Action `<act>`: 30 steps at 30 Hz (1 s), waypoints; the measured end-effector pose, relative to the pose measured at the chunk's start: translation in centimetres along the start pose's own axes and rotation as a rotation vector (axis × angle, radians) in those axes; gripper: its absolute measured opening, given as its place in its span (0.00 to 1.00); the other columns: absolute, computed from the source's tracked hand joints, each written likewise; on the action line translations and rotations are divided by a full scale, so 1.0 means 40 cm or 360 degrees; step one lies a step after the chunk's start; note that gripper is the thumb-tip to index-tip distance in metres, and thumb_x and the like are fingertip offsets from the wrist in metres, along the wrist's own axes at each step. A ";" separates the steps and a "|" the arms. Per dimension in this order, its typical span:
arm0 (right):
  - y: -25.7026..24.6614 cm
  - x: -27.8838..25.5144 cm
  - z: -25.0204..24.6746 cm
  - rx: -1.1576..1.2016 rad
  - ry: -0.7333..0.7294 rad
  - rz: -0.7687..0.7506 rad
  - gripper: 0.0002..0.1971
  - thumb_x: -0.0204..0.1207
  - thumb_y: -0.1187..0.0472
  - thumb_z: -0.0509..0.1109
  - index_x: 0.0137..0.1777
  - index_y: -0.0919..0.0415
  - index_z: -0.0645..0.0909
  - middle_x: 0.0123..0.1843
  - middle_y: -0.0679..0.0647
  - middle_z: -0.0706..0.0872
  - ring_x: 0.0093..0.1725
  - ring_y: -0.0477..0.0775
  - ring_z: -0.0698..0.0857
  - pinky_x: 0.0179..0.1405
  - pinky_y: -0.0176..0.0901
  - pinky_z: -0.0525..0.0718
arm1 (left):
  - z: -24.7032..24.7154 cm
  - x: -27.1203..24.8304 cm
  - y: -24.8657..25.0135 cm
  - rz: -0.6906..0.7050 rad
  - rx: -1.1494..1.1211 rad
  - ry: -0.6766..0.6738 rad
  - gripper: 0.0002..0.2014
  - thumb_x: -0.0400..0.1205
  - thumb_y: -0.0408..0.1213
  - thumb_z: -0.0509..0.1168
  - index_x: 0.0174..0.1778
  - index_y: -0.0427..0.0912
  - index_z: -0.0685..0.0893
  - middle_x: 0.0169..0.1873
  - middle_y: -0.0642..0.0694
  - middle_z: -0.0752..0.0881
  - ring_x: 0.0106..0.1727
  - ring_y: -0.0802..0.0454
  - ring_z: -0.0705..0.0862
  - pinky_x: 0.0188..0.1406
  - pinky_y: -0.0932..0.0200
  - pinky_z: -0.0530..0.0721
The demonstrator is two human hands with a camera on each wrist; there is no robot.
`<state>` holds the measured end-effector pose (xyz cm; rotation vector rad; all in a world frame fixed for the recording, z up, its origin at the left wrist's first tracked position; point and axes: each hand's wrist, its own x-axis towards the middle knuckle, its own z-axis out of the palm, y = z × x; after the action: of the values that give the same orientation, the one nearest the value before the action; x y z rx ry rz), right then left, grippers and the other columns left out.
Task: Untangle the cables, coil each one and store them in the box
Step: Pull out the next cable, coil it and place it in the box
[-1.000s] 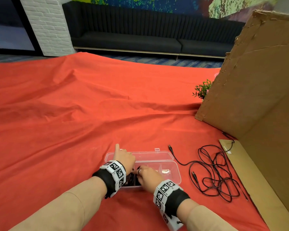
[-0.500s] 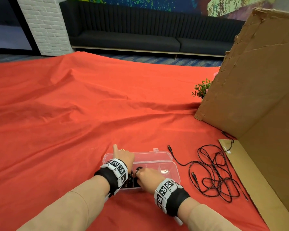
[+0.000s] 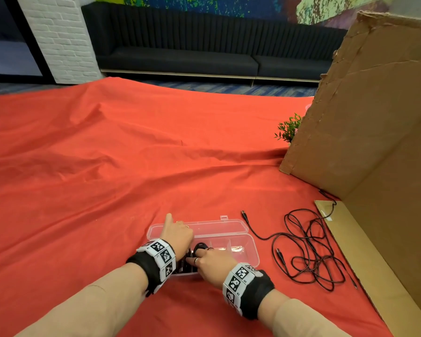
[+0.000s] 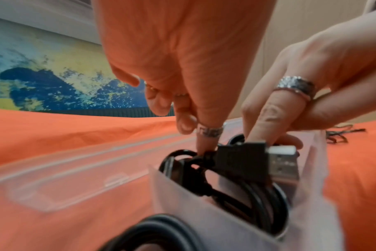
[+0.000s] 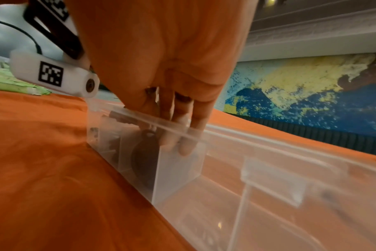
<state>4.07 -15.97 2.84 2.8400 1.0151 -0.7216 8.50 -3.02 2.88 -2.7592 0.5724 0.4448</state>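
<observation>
Tucking the coiled cable (image 4: pixel 243 183) into the box (image 3: pixel 249 249), you have it standing on edge in a left-end compartment, directly under both hands. Your left hand (image 3: pixel 179 235) pinches a loop at its top; your right hand (image 3: pixel 212 263) presses down with nearly straight fingers. Well apart to the right, the tangled cable (image 3: pixel 311 254) sprawls on the red worktop (image 3: pixel 107 178), nearer your right hand.

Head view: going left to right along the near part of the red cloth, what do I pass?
left hand → right hand → clear plastic box → loose tangled black cable → cardboard panel
</observation>
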 end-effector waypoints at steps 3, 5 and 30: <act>-0.010 0.010 -0.007 -0.0030 -0.0058 0.0020 0.21 0.82 0.70 0.52 0.74 0.63 0.70 0.63 0.64 0.76 0.64 0.68 0.78 0.55 0.71 0.77 | -0.002 -0.012 -0.014 0.0189 0.0137 -0.0077 0.11 0.78 0.32 0.59 0.50 0.44 0.85 0.52 0.45 0.87 0.56 0.44 0.82 0.63 0.41 0.62; -0.014 0.015 -0.012 -0.0049 -0.0113 0.0035 0.20 0.82 0.71 0.52 0.73 0.64 0.71 0.64 0.64 0.76 0.64 0.68 0.78 0.57 0.71 0.76 | 0.000 -0.018 -0.024 0.0289 0.0174 -0.0113 0.11 0.77 0.33 0.59 0.50 0.43 0.85 0.53 0.45 0.86 0.58 0.44 0.81 0.63 0.40 0.61; -0.045 0.041 -0.019 -0.0048 -0.0237 0.0171 0.17 0.83 0.68 0.53 0.69 0.65 0.73 0.66 0.65 0.75 0.65 0.69 0.77 0.56 0.63 0.78 | 0.041 -0.078 -0.086 0.0135 -0.0357 -0.0066 0.32 0.75 0.24 0.55 0.69 0.63 0.74 0.62 0.54 0.82 0.67 0.52 0.76 0.64 0.44 0.60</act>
<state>4.42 -13.44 3.00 2.7414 0.8381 -0.8834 6.86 1.59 3.22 -2.9365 0.6688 0.6193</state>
